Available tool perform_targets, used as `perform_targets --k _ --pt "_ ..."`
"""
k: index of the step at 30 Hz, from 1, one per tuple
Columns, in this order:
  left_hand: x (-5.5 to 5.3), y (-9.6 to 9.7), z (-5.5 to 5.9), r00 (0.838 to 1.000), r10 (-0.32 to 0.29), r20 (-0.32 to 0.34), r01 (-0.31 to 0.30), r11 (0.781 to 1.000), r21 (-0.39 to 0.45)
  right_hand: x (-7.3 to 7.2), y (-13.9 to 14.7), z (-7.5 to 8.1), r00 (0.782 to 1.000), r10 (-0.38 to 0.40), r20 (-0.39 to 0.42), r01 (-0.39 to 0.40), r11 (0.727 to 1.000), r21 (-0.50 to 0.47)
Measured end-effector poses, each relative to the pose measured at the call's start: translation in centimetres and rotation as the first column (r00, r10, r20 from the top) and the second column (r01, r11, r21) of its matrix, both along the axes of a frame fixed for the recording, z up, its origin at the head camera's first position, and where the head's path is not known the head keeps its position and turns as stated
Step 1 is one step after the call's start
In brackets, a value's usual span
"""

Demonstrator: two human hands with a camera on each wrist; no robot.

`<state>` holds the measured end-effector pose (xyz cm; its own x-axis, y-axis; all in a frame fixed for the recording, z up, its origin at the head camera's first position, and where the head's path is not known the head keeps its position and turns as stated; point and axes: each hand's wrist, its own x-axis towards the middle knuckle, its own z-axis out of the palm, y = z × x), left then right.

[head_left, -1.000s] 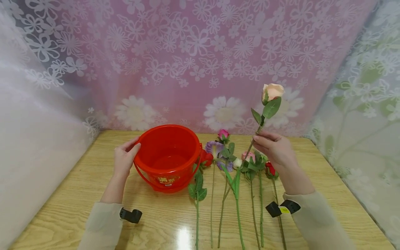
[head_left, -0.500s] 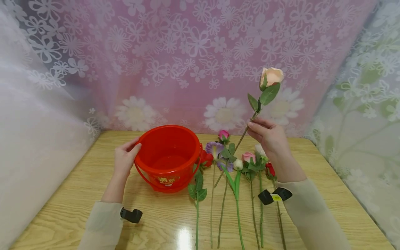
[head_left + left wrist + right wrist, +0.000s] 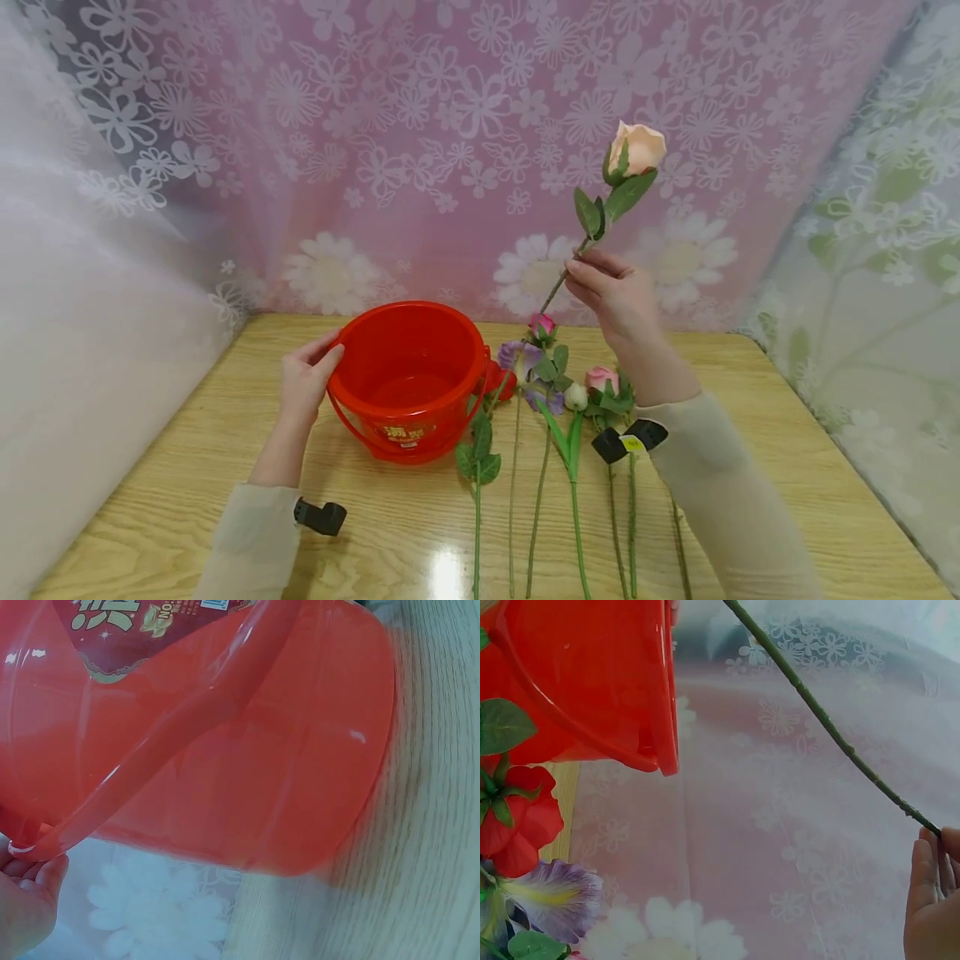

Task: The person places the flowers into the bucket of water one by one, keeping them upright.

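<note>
A red plastic bucket with its handle hanging down in front stands on the wooden table, left of centre. My left hand pinches its left rim between thumb and fingers; the left wrist view shows the fingertips at the handle's end on the bucket. Up and right of the bucket, my right hand pinches the stem of a peach artificial rose. The bloom points up and right, and its bare stem slants down toward the bucket side in the right wrist view.
Several artificial flowers lie right of the bucket: a red flower, a purple iris, a magenta rose, a white tulip and a pink rose. Their stems run toward the near edge. A floral curtain hangs behind the table.
My right hand has lifted the peach rose higher and carried it left, its stem end rising off the lying flowers. My left hand stays at the bucket rim.
</note>
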<state>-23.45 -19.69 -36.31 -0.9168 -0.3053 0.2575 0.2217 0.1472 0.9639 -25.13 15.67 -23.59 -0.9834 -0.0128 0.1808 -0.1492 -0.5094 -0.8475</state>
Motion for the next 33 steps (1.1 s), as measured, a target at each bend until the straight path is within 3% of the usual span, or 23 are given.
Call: perform_targets --k 6,13,22,30,33 --pt "0.1 0.0 0.1 1.000 0.005 0.008 -0.005 1.000 -0.005 -1.0 -2.3 -0.2 0.994 -0.059 -0.091 0.057 0.998 -0.030" --pt "0.0 -0.1 -0.2 1.000 0.004 -0.015 -0.004 1.000 0.012 -1.8 -4.8 -0.8 0.990 -0.119 -0.082 0.119 0.993 -0.001" --pt "-0.4 -0.1 -0.5 0.999 0.003 -0.042 -0.002 1.000 0.015 -2.2 -7.9 -2.9 0.986 -0.135 -0.095 0.153 0.966 0.209" --pt "-0.5 -0.1 -0.5 0.998 0.015 -0.056 -0.015 1.000 0.002 -1.9 -9.4 -5.6 0.987 -0.071 -0.145 0.121 0.918 0.377" --pt "-0.4 -0.2 -0.5 0.998 0.020 -0.056 -0.020 1.000 0.007 -1.8 -9.8 -6.4 0.978 -0.051 -0.202 0.140 0.879 0.455"
